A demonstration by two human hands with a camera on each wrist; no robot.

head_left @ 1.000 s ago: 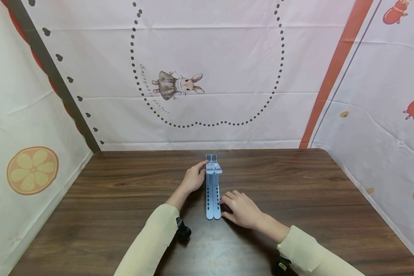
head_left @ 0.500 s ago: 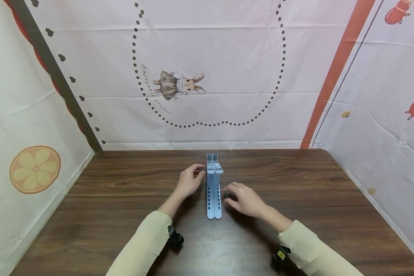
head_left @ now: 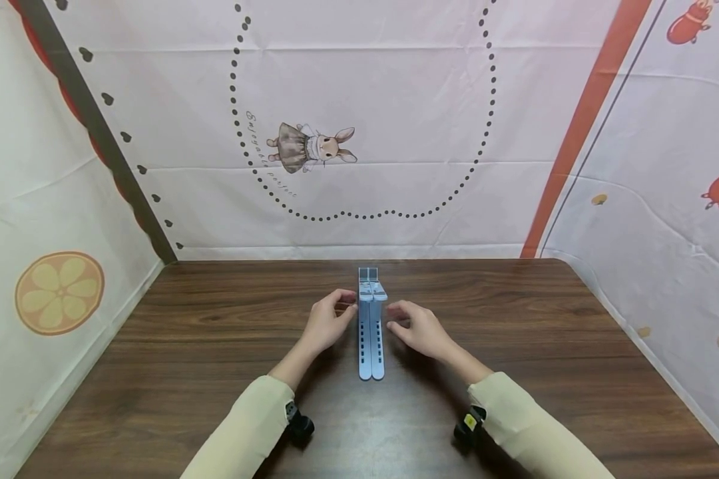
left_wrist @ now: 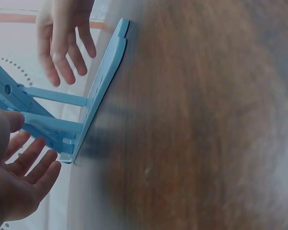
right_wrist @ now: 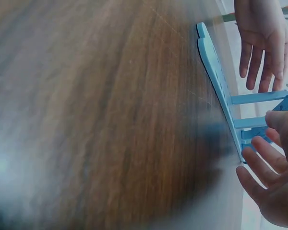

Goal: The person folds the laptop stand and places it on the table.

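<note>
A light-blue folding laptop stand (head_left: 371, 339) stands on the table, its two slotted base rails lying side by side and pointing toward me. From the left wrist view, the two struts (left_wrist: 57, 96) rise from the base to a tilted upper part. My left hand (head_left: 325, 324) hovers along the stand's left side, fingers loosely bent and holding nothing. On the other side, my right hand (head_left: 421, 329) is in a like pose, thumb and fingers apart. In the right wrist view, its spread fingers (right_wrist: 264, 165) overlap the stand's far end.
The dark wood-grain table (head_left: 228, 313) reaches back to a printed cloth (head_left: 395, 120) hanging behind it. Similar cloth hangs on the left and right. Small black cameras (head_left: 299, 429) sit on both wrists.
The left hand has come off the upper part of the stand and drawn back slightly. My right hand has left the base rail and moved farther forward. The stand stays put.
</note>
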